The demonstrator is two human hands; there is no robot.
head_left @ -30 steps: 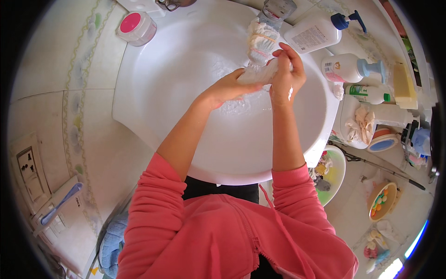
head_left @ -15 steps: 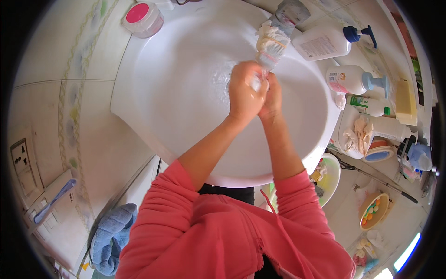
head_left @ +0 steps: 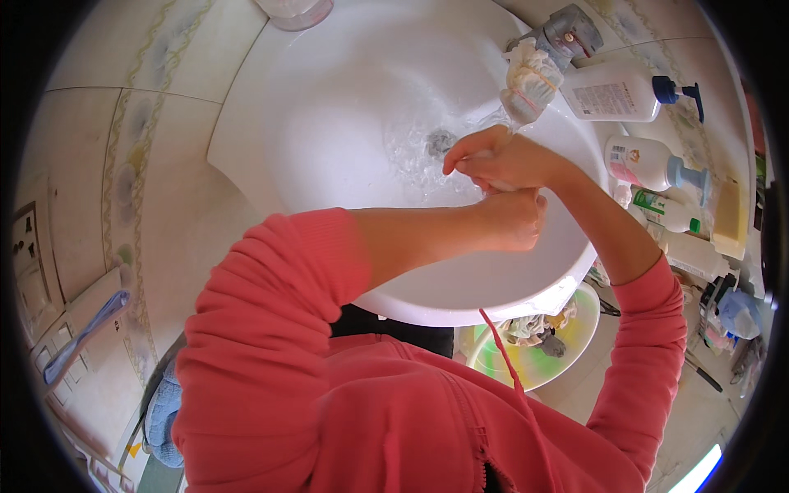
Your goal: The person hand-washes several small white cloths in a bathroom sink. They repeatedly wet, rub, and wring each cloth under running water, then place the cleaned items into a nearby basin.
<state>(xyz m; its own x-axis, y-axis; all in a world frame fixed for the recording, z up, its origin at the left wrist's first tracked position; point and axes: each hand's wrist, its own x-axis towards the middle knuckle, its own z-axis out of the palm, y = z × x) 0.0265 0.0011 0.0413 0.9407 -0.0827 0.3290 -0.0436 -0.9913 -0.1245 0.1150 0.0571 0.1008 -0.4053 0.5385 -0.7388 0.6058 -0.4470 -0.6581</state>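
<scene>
White porcelain sink (head_left: 329, 123) holds running water (head_left: 427, 152) under the cloth-wrapped tap (head_left: 534, 74). Over the basin the right hand (head_left: 501, 160) lies on the left hand (head_left: 514, 218), touching it; both are curled and grasp nothing visible. Pump bottles (head_left: 625, 86) stand just beside the rim.

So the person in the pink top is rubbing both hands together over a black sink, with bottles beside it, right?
Not quite: the sink is white, not black. The head view shows the left hand and right hand pressed together over it, with bottles alongside.
</scene>
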